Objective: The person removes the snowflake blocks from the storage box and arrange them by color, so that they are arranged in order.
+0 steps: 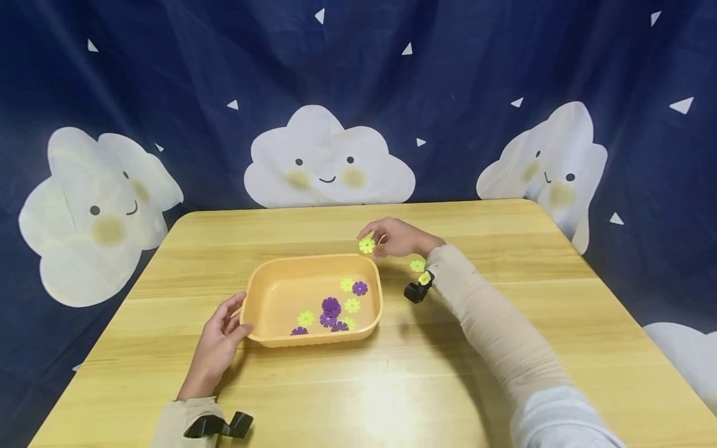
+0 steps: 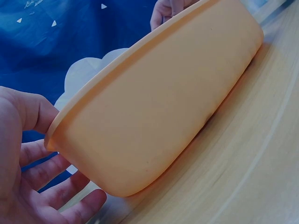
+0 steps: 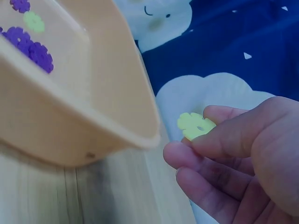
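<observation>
My left hand (image 1: 217, 343) grips the left end of an orange plastic basin (image 1: 263, 297), thumb at the rim and fingers along the outer wall, as the left wrist view also shows. Above the table, just beyond the basin's far right corner, my right hand (image 1: 400, 238) pinches a yellow-green notched snowflake disc (image 3: 192, 125) between thumb and fingertips. Several loose discs lie in the basin, purple ones (image 1: 331, 305) and yellow-green ones (image 1: 305, 318). Those at the near side are partly hidden by the basin's near wall.
Another yellow-green disc (image 1: 417, 266) lies on the wooden table (image 1: 482, 404), close to the right wrist. Black camera mounts (image 1: 417, 290) are strapped to both wrists. Behind the table's far edge hangs a dark blue curtain (image 1: 358, 74) with white clouds.
</observation>
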Motion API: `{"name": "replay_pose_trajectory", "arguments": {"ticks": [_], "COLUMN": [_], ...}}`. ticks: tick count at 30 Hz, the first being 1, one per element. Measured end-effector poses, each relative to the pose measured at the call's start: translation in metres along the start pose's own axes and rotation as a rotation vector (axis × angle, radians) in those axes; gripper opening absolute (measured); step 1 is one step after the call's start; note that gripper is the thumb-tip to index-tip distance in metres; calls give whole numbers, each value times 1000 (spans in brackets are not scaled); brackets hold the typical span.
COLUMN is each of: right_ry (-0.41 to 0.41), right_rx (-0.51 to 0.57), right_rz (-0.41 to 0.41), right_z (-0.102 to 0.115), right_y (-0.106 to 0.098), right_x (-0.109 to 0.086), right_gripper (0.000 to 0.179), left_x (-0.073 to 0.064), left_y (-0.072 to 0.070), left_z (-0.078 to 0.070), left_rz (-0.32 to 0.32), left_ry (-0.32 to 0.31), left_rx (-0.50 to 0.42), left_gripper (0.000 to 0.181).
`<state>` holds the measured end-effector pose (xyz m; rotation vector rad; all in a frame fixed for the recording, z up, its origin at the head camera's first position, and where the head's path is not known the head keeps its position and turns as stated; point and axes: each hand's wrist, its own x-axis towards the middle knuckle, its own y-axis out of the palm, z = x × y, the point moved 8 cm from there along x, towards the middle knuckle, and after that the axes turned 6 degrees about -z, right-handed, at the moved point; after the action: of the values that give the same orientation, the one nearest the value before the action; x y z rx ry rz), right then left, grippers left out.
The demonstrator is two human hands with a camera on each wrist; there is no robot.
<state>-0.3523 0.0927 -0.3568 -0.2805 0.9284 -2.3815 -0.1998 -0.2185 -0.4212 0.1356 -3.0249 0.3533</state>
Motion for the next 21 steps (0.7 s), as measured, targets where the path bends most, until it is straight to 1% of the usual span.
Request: {"name": "replay_pose_trajectory", "arguments": {"ticks": [8,14,21], "right_ry": [28,21,29], "right_rx": [-5,-23,-5], "right_rz": [-17,-33,-40], "right_z": [-18,-28,-44], "right_y": [-8,-12,-15], "right_x": [-11,-19,-28], "right_gripper": [45,43,43], "left_x": [0,0,0], "left_y": [1,1,2], "left_z": [-1,-1,-2], "left_rz": [0,-1,2], "left_ry": [6,7,6], "left_rx": [-6,-17,-17], "left_gripper": [57,57,57]}}
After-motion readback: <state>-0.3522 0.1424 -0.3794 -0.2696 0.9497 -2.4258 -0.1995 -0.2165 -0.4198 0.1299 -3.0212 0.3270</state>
